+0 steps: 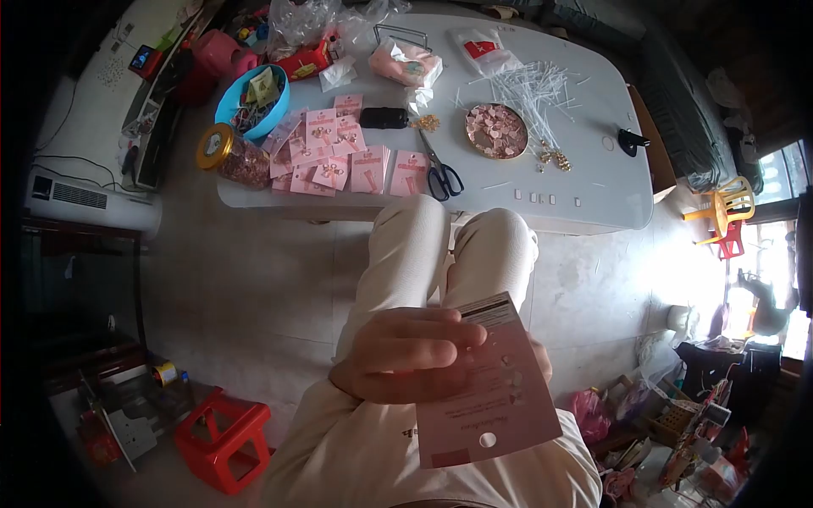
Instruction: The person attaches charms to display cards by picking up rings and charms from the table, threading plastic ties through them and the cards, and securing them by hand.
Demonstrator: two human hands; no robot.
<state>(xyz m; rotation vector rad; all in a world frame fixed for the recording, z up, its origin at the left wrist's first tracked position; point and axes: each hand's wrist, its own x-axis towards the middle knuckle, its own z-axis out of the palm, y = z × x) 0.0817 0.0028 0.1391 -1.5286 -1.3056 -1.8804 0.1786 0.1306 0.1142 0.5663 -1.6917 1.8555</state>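
A pink card [491, 398] with a round hole and small clear pieces on it is tilted above my lap. My left hand [406, 356] lies across its left part, fingers close together and bent over the card's face. Behind the card's right edge a small part of my right hand [543, 357] shows, closed on the card; most of its fingers are hidden. On the table, pink cards [320, 135] with small clips lie in piles, beside black-handled scissors [442, 178]. A round tin [496, 131] holds pink pieces.
The grey table [593, 93] also bears a blue basin [251, 102], a gold-lidded jar [235, 156], tissues [405, 63], a black roll [384, 118], white sticks [533, 93] and small gold parts [555, 158]. A red stool [222, 440] stands on the floor at the lower left.
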